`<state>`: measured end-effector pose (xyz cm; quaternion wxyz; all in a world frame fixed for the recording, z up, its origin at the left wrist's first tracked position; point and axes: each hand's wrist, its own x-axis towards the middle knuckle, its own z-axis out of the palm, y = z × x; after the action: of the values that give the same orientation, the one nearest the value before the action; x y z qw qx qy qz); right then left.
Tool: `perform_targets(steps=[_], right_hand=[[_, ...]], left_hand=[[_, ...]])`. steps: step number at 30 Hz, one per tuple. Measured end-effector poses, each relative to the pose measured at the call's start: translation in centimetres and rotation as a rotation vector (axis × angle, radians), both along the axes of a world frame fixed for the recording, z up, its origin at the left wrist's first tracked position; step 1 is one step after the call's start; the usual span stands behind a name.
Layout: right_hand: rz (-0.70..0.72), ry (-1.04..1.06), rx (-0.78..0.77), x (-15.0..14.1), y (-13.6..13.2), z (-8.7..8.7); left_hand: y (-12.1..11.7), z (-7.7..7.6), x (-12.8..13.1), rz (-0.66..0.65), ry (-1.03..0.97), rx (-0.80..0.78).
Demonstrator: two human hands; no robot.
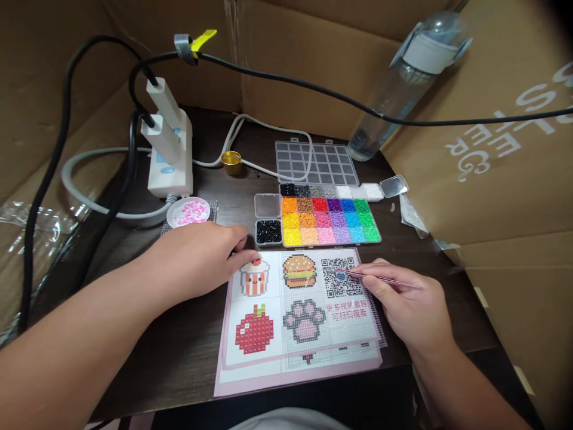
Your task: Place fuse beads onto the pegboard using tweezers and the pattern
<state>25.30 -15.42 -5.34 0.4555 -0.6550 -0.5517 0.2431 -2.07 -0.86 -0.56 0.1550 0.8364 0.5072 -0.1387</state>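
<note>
My left hand [215,257] is curled at the top left of the pattern sheet [250,377], its thumb resting on the sheet by the printed cupcake [255,279]. Thin tweezers [380,279] are held in my right hand [409,298], their tips over the QR code [332,285]. A clear pegboard [331,340] covers the right part of the printed patterns. Beads with a burger [299,272] pattern and a paw [304,322] pattern lie in that area; whether they are beads or print I cannot tell. An apple [254,330] is printed at lower left.
Behind the sheet sits a bead box [331,221] of several colours, beside a small box of black beads [268,231]. A white dish [188,212] holds pink beads. A power strip [170,158], black cable [286,79], gold cup [231,162] and water bottle [403,83] stand around; cardboard walls enclose the table.
</note>
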Motion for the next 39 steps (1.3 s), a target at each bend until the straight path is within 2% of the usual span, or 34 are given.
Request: perform_targets(steps=[9, 23, 30, 39], right_hand=[[0.015, -0.006, 0.003, 0.15, -0.11, -0.03], [0.001, 0.006, 0.025, 0.03, -0.02, 0.04], [0.007, -0.017, 0.017, -0.17, 0.04, -0.08], [0.012, -0.037, 0.008, -0.13, 0.10, -0.08]], left_hand=[[0.05, -0.41, -0.38, 0.014, -0.061, 0.009], [-0.01, -0.37, -0.21, -0.005, -0.010, 0.015], [0.14, -0.80, -0.28, 0.019, -0.069, 0.019], [0.01, -0.43, -0.24, -0.006, -0.015, 0.026]])
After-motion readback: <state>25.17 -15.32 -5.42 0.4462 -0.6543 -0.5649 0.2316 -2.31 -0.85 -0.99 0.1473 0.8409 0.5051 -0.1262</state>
